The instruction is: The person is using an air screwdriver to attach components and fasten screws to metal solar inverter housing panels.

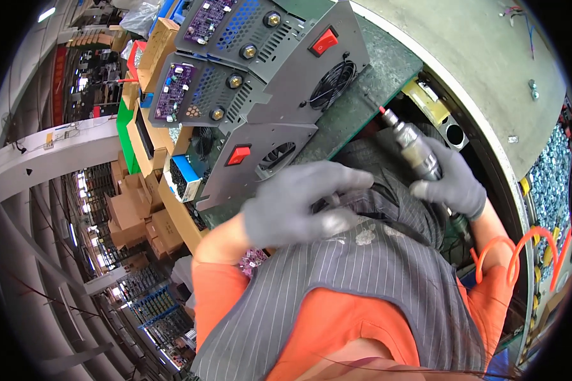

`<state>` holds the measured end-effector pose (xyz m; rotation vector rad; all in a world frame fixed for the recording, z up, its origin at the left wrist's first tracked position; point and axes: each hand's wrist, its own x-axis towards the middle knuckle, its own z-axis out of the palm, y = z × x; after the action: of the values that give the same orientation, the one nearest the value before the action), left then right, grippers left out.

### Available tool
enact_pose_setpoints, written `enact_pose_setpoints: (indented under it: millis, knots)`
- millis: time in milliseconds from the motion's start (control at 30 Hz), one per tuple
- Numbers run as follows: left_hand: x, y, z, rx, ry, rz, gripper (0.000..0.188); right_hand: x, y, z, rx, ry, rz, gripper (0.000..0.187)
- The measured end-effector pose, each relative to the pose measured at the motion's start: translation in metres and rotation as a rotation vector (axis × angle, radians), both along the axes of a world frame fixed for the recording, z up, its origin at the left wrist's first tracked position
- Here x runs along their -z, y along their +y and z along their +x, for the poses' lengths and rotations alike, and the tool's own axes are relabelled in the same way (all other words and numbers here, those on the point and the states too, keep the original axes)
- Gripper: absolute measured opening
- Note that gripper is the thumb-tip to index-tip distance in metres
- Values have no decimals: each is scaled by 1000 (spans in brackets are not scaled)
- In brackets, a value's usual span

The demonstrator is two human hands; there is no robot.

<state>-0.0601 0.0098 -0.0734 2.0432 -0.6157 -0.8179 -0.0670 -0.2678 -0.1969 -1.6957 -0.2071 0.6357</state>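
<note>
My right hand point(456, 184), in a grey glove, is wrapped round a pneumatic screwdriver point(419, 152). The tool's tip points up and away, toward the edge of the green bench point(391, 60). Held over my lap, my gloved left hand point(302, 203) has thumb and fingers apart, with nothing seen between them. Nearest to it stands a grey metal panel point(254, 159) with a red rocker switch point(239, 155) and a round fan opening point(278, 154). Behind that, similar grey panels carry another red switch point(324, 41), a black fan grille point(332, 84) and purple circuit boards point(173, 92).
An orange coiled air hose point(521, 244) hangs by my right forearm. Many small metal parts point(550, 174) fill the far right. A yellow holder point(426, 101) sits under the bench edge. Cardboard boxes point(130, 209) are stacked at left, past a small blue-and-white box point(185, 178).
</note>
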Motion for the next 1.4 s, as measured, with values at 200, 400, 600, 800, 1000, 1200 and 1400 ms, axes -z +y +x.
enact_pose_setpoints:
  millis: [200,400,600,800,1000,1200,1400]
  knots:
    - [-64,-5,64,-284,-498,112,57,7,0,13,59,-29,-52,75]
    - [-47,-2,98,-211,-148,153,65,7,6,23,15,-25,-16,74]
    - [-16,11,126,118,-451,-173,67,-1,6,24,13,7,-21,79]
    - [-52,-15,107,-281,113,114,71,2,8,23,23,8,-41,82]
    - [-54,-11,111,-254,134,125,73,7,15,24,30,17,1,77]
    - [-58,-15,111,-250,81,262,75,-2,14,39,-13,-94,-121,66]
    - [-57,-3,104,-278,133,73,79,-4,7,46,-97,-2,-162,76]
